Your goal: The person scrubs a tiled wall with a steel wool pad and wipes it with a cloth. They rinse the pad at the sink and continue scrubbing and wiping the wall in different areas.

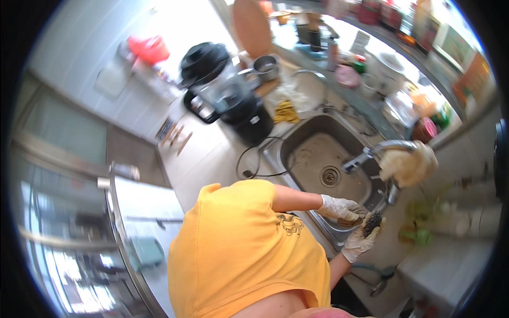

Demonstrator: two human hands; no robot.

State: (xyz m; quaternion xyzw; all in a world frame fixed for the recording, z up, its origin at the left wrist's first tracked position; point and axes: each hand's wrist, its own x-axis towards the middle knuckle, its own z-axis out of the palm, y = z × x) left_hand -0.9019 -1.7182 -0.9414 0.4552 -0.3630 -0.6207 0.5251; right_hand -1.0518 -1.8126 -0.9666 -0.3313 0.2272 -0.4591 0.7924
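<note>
White gloves cover both hands over the near right corner of a steel sink (pixel 304 187). My left hand (pixel 340 210) reaches over the sink's edge, its fingers curled at a grey-brown thing (pixel 359 214) that is too blurred to name; whether it is gripped I cannot tell. Just beside it, my right hand (pixel 360 243) holds a dark, bristly thing (pixel 373 222), palm side up. The two hands are close together. Over the basin hangs the chrome faucet's spout (pixel 354 161), with a beige cloth (pixel 409 163) draped on the faucet.
A black-based blender (pixel 246 115) stands left of the sink, its power cord (pixel 264 175) looping near the rim. A yellow cloth (pixel 286 112) and a metal pot (pixel 265 67) lie behind. Jars and bowls crowd the windowsill (pixel 358 107). A green-handled item (pixel 415 236) sits at right.
</note>
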